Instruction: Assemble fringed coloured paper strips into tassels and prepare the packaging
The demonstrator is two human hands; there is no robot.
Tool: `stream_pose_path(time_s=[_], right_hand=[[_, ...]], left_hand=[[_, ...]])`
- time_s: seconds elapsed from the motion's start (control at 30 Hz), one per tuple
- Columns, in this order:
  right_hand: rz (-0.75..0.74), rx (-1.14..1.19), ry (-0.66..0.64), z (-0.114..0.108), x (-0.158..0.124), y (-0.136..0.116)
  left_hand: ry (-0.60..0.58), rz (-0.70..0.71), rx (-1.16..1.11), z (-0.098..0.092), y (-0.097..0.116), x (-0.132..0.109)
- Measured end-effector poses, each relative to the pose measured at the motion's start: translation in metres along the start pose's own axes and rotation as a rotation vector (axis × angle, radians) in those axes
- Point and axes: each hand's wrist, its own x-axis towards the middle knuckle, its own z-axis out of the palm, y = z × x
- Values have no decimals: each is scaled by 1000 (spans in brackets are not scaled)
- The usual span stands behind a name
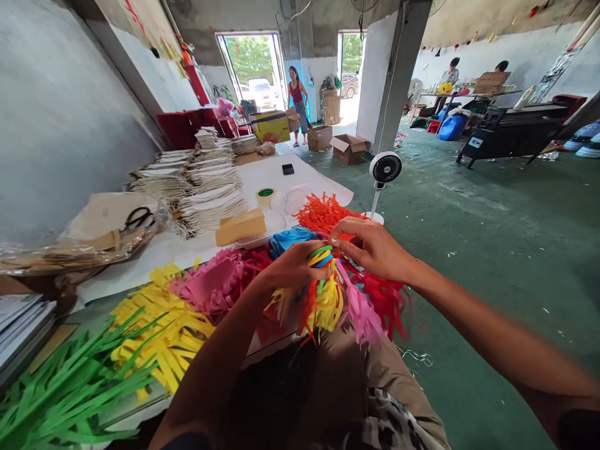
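My left hand is closed around a rolled bundle of fringed paper strips in yellow, orange, green, blue and pink, whose fringes hang down below the fist. My right hand pinches the top of that same roll, fingers pressed on its coiled end. Both hands hover over the table edge, above piles of cut fringe paper: orange, blue, red, pink, yellow and green.
On the white-covered table lie a tan box, a tape roll, a black phone, scissors and stacks of paper bags. A small white fan stands on the green floor. People stand far off.
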Motion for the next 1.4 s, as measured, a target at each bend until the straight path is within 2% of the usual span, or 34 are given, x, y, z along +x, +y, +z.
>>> stream_pose_path(time_s=[0.07,0.13,0.2,0.27,0.43,0.5,0.6,0.7,0.77,0.8,0.9,1.0,1.1,1.23,1.3,1.4], right_hand=[[-60,-64,27,0,2,0],[-79,-119,95,2,3,0],[-45,-128,159,8,3,2],[50,-52,182,14,2,3],[299,266,65,20,1,3],[307,308,6,15,3,3],[260,291,-116,1,7,5],[222,244,-234,-10,10,8],[209,246,-255,-11,10,9],[202,251,-238,-9,9,9],[142,190,-106,-2,7,8],[41,42,1,5,3,6],[-29,-27,37,9,-3,4],[-112,-34,33,9,-9,1],[-60,27,14,6,-10,0],[140,263,-81,-1,-10,1]], left_hand=[[113,66,33,2,2,-2],[163,82,-140,6,4,-3],[132,46,-339,12,3,-1],[91,0,-395,21,-1,4],[140,-94,-360,46,-26,22],[178,-89,-356,49,-34,25],[207,-46,-255,39,-36,22],[56,-85,-161,21,-27,14],[-46,-159,-240,16,-20,8],[-55,-184,-326,17,-18,6],[-16,-217,-640,32,-19,3],[-91,-265,-847,53,-29,3],[-119,-281,-951,68,-37,6],[-149,-245,-973,76,-36,11],[-188,-223,-963,78,-33,13],[-297,-118,-945,78,-30,13]])
